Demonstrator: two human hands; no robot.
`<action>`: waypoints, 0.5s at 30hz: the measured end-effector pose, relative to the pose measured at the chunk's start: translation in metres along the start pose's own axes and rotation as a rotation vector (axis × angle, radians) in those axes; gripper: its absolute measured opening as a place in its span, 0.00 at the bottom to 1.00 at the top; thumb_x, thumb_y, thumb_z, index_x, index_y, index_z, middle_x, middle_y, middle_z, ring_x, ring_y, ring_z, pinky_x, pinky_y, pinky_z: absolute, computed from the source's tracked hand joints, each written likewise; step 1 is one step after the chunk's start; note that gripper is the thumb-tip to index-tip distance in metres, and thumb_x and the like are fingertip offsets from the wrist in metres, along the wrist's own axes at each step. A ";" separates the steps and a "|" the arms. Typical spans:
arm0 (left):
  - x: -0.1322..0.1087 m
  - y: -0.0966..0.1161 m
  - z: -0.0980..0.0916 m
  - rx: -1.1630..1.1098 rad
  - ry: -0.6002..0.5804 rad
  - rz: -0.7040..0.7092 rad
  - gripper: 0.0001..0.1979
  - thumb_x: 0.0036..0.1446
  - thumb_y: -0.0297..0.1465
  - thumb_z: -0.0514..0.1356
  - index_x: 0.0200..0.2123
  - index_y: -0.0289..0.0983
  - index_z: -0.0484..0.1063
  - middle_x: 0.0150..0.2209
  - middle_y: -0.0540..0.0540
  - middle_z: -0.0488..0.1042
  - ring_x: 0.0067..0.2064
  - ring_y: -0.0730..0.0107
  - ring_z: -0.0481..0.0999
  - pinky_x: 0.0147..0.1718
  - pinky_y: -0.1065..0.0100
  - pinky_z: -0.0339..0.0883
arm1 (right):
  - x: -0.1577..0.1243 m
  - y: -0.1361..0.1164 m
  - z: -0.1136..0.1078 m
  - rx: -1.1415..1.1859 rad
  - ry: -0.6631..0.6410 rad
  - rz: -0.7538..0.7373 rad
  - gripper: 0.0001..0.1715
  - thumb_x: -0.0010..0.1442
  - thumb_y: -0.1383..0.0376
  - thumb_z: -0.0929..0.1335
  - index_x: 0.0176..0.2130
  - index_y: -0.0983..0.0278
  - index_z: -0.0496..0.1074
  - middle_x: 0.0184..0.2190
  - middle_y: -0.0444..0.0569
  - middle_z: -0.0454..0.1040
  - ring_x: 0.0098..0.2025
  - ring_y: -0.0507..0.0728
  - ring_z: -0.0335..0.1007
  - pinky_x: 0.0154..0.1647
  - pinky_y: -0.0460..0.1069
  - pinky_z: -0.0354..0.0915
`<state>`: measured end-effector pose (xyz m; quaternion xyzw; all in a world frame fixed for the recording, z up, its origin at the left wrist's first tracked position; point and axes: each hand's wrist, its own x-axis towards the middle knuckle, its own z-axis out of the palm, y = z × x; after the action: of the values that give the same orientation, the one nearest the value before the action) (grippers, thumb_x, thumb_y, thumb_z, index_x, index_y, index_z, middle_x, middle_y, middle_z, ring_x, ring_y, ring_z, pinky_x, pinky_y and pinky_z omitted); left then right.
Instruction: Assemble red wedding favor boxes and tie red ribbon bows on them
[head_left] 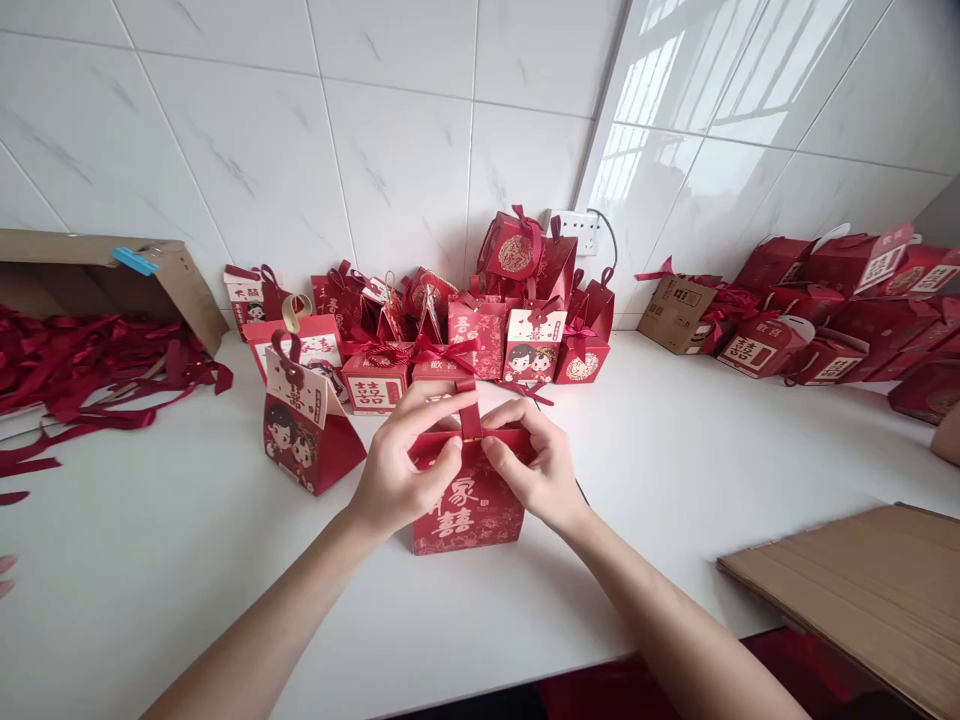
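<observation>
A red gift box (pixel 480 510) with pale printed characters and flowers stands upright on the white table in front of me. My left hand (pixel 405 455) pinches its top edge from the left, fingers closed near the ribbon. From the right, my right hand (pixel 536 465) pinches the same edge, thumb in front and fingers behind. Between both hands a dark red ribbon (pixel 469 408) rises in a loop from the top of the box. Left of my left hand stands a finished-looking gift box (pixel 300 430) with a cartoon couple and a ribbon loop.
Several red gift boxes (pixel 476 335) line the tiled wall, below a power strip (pixel 574 230). A carton (pixel 187 300) of red ribbons (pixel 90 355) is at left. More red boxes (pixel 825 300) are piled right. Cardboard (pixel 862 590) lies front right. Parts of other people's hands (pixel 6 575) show at the edges.
</observation>
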<state>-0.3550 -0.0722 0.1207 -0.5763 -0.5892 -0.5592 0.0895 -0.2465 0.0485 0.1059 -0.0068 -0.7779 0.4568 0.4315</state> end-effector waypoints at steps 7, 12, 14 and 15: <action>-0.001 -0.003 0.001 0.049 0.009 0.035 0.16 0.56 0.27 0.57 0.48 0.39 0.73 0.46 0.44 0.71 0.34 0.74 0.75 0.39 0.69 0.74 | 0.001 0.000 0.000 0.002 0.005 -0.044 0.01 0.54 0.67 0.66 0.31 0.62 0.67 0.26 0.43 0.71 0.25 0.51 0.66 0.26 0.46 0.65; -0.002 -0.003 0.001 0.050 0.011 0.015 0.16 0.56 0.27 0.58 0.48 0.39 0.73 0.47 0.44 0.71 0.35 0.73 0.75 0.41 0.69 0.74 | 0.002 0.001 0.000 0.023 -0.004 0.000 0.01 0.54 0.67 0.66 0.30 0.62 0.67 0.25 0.42 0.71 0.23 0.50 0.64 0.23 0.45 0.63; -0.001 -0.003 0.001 0.045 0.008 0.009 0.15 0.56 0.27 0.58 0.48 0.39 0.73 0.47 0.44 0.71 0.37 0.72 0.76 0.41 0.68 0.74 | 0.003 0.002 -0.001 0.023 -0.018 -0.005 0.01 0.53 0.68 0.66 0.30 0.61 0.67 0.25 0.42 0.71 0.24 0.50 0.65 0.24 0.45 0.63; -0.001 -0.002 0.001 0.038 0.005 0.005 0.15 0.56 0.27 0.58 0.48 0.38 0.73 0.47 0.44 0.71 0.36 0.72 0.76 0.40 0.69 0.74 | 0.003 0.002 -0.002 0.023 -0.024 -0.004 0.01 0.53 0.68 0.66 0.30 0.61 0.67 0.25 0.42 0.71 0.23 0.50 0.64 0.24 0.45 0.63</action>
<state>-0.3563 -0.0717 0.1183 -0.5745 -0.5980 -0.5492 0.1035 -0.2478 0.0523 0.1064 0.0052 -0.7777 0.4648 0.4233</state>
